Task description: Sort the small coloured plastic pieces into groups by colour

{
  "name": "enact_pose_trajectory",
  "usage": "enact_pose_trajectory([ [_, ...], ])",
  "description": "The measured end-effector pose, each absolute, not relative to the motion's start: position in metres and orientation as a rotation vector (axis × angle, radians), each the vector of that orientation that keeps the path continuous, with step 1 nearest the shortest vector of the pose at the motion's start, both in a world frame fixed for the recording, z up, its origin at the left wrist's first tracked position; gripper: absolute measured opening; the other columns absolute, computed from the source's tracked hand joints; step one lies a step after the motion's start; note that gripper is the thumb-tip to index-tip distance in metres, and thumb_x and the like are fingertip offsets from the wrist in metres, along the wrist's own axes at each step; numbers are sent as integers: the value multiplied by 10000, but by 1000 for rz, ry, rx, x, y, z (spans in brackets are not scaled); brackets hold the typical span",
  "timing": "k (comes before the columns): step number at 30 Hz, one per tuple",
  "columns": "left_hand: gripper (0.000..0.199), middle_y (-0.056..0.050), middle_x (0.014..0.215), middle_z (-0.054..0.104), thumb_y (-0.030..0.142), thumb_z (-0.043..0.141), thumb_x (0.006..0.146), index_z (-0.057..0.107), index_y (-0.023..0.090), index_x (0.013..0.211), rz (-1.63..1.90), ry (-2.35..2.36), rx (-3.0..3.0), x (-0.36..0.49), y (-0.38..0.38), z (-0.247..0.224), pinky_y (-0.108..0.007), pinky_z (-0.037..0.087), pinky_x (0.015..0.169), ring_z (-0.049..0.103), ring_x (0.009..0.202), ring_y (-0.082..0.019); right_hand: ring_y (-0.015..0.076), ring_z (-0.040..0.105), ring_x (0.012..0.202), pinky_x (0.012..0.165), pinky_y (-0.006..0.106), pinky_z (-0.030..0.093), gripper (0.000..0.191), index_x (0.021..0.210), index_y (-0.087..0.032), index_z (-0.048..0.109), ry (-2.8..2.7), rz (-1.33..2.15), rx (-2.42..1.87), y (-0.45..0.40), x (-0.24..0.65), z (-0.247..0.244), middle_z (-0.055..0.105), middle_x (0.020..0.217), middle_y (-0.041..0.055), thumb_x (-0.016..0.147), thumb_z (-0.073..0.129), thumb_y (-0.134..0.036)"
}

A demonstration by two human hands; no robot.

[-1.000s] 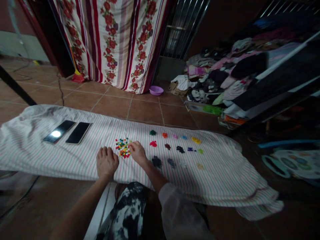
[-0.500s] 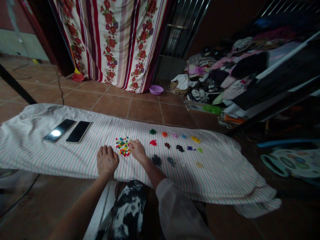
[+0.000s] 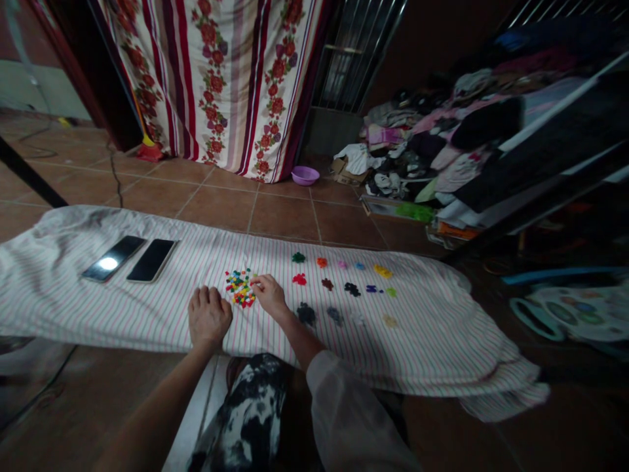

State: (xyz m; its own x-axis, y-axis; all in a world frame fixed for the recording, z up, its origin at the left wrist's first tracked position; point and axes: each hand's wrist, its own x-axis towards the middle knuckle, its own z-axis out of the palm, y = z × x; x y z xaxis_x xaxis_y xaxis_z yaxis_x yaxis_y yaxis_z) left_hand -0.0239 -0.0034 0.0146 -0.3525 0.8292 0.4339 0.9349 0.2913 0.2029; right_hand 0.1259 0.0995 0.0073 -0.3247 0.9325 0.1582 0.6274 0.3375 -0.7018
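Observation:
A mixed pile of small coloured pieces (image 3: 240, 290) lies on the striped cloth (image 3: 196, 331). My right hand (image 3: 270, 294) is at the pile's right edge, thumb and fingertips pinched together; whatever they hold is too small to make out. Left of the pile, my left hand (image 3: 210, 316) rests palm down on the cloth, its fingers lying flat and holding nothing. Small single-colour heaps sit in rows to the right, among them dark green (image 3: 298, 257), red (image 3: 299, 279), orange (image 3: 321, 262), yellow (image 3: 382, 271), black (image 3: 352, 289) and dark grey (image 3: 305, 313) ones.
Two phones (image 3: 114, 258) (image 3: 152, 260) lie on the cloth at the left. Beyond its far edge, a purple basin (image 3: 305, 175) stands on the tiled floor before a flowered curtain (image 3: 236, 85). Piled clothes (image 3: 442, 141) fill the right side, with a dark bar in front.
The whole view has shifted slightly. My right hand stays pinched at the pile's edge and my left hand keeps its place on the cloth.

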Motion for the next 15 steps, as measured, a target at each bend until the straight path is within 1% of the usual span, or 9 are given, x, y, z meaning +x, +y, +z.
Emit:
enact_pose_trajectory([
  [4, 321, -209, 1219, 607, 267, 418, 879, 613, 106, 1078, -621, -2328, -1636, -24, -4, 17, -495, 387, 1044, 499, 1249, -347, 132, 676, 819, 802, 244, 518, 211, 973, -258, 709, -1940, 826, -1310, 99, 128, 5, 722, 1027, -3, 851, 564, -166],
  [6, 324, -214, 1223, 604, 267, 416, 881, 612, 103, 1079, -609, -2328, -1640, -24, -4, 17, -498, 388, 1047, 499, 1249, -348, 138, 690, 808, 789, 248, 525, 211, 986, -257, 694, -1874, 885, -1313, 99, 128, 3, 737, 964, -12, 855, 547, -180],
  [8, 329, -214, 1229, 602, 268, 412, 886, 612, 102, 1087, -596, -2324, -1643, -24, -4, 17, -499, 390, 1049, 499, 1250, -348, 144, 700, 785, 761, 249, 532, 210, 999, -252, 677, -1806, 955, -1317, 100, 128, 0, 734, 860, -23, 866, 523, -203],
  [10, 338, -217, 1231, 600, 269, 406, 893, 613, 93, 1094, -581, -2325, -1645, -24, -4, 17, -495, 390, 1052, 498, 1250, -348, 144, 705, 774, 726, 244, 538, 210, 1005, -249, 662, -1742, 1007, -1313, 101, 129, -2, 724, 814, -28, 881, 495, -230],
  [15, 350, -230, 1238, 593, 272, 398, 895, 613, 83, 1097, -562, -2334, -1649, -23, -5, 19, -499, 394, 1041, 490, 1250, -358, 152, 708, 830, 714, 247, 548, 219, 1030, -249, 639, -1706, 924, -1284, 109, 145, 0, 730, 916, -1, 879, 485, -282],
])
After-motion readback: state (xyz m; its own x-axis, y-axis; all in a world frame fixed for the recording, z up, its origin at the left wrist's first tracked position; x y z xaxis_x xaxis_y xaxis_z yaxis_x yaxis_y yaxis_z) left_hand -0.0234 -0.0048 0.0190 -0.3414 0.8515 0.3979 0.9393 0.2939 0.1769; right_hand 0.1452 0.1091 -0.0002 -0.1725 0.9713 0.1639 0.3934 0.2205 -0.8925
